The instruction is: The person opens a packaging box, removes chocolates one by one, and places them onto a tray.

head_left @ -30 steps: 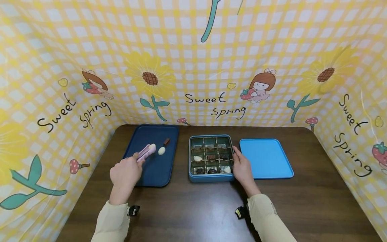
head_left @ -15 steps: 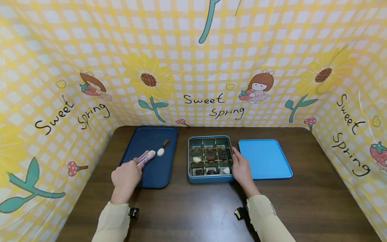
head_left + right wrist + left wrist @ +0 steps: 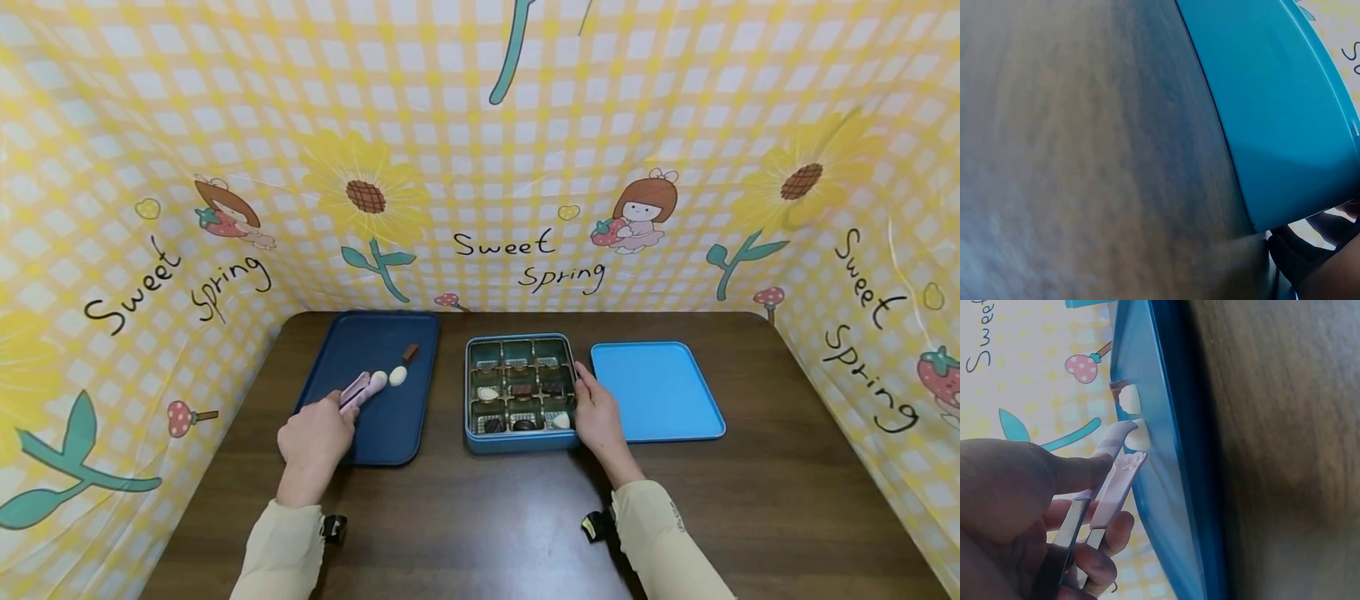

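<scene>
In the head view my left hand (image 3: 318, 437) grips pink-purple tongs (image 3: 356, 392) over the dark blue tray (image 3: 382, 433). At their tips sits an egg-shaped white chocolate (image 3: 378, 379). The left wrist view shows one tong tip against this white chocolate (image 3: 1139, 436) and the other tip a little apart, lower down. A second white chocolate (image 3: 398, 376) lies just beside it, and a brown chocolate bar (image 3: 410, 354) lies behind. My right hand (image 3: 598, 415) rests against the right side of the blue box (image 3: 517, 442), its fingers partly hidden.
Several compartments fill the box; the nearer two rows hold chocolates, such as a white shell-like piece (image 3: 487, 393). Right of the box lies a light blue lid (image 3: 660, 392). A patterned cloth (image 3: 495, 167) rises behind the brown table (image 3: 465, 517).
The tongs' tips and the white chocolate at them have come slightly lower and nearer, closer beside the second white chocolate. My right hand stays at the box.
</scene>
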Demonstrator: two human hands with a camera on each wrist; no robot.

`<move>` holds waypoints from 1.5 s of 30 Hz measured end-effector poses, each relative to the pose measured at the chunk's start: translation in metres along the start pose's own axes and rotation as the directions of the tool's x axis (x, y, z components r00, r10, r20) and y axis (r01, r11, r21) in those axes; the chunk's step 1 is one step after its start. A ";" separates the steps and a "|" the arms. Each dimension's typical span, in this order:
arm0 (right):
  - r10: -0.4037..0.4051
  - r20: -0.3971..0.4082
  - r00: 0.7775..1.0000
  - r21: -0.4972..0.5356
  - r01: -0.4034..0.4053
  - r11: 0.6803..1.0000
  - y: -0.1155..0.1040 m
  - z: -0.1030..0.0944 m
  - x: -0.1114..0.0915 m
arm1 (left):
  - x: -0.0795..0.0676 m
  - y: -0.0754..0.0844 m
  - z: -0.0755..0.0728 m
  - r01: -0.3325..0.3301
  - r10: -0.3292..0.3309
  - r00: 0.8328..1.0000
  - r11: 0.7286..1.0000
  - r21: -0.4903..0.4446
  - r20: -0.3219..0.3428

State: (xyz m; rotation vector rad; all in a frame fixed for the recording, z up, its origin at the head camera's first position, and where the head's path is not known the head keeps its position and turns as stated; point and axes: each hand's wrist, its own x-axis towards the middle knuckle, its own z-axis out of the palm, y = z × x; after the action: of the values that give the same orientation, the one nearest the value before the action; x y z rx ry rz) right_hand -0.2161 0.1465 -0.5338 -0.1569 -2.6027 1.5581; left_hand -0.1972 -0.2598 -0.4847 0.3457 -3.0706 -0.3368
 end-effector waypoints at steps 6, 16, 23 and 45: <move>-0.014 0.010 1.000 0.015 0.014 1.000 -0.002 -0.003 0.001 | -0.001 0.004 -0.011 -0.029 0.027 0.994 0.999 -0.017 -0.105; -0.019 0.008 1.000 0.025 0.019 1.000 -0.001 -0.003 0.000 | -0.004 0.036 -0.036 -0.249 0.249 0.937 0.968 0.031 -0.247; -0.023 -0.007 1.000 0.008 0.023 1.000 -0.001 -0.002 0.000 | -0.005 0.079 -0.045 -0.402 0.409 0.896 0.913 0.073 -0.174; -0.017 -0.052 0.999 -0.024 0.016 1.000 0.001 0.004 -0.007 | -0.006 0.161 -0.044 -0.575 0.561 0.815 0.749 0.330 0.147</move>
State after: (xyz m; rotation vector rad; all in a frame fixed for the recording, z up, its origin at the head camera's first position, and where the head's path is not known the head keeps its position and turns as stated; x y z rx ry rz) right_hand -0.2099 0.1425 -0.5365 -0.1751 -2.5770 1.4980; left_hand -0.2236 -0.1140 -0.4068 -0.6098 -3.0525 0.2564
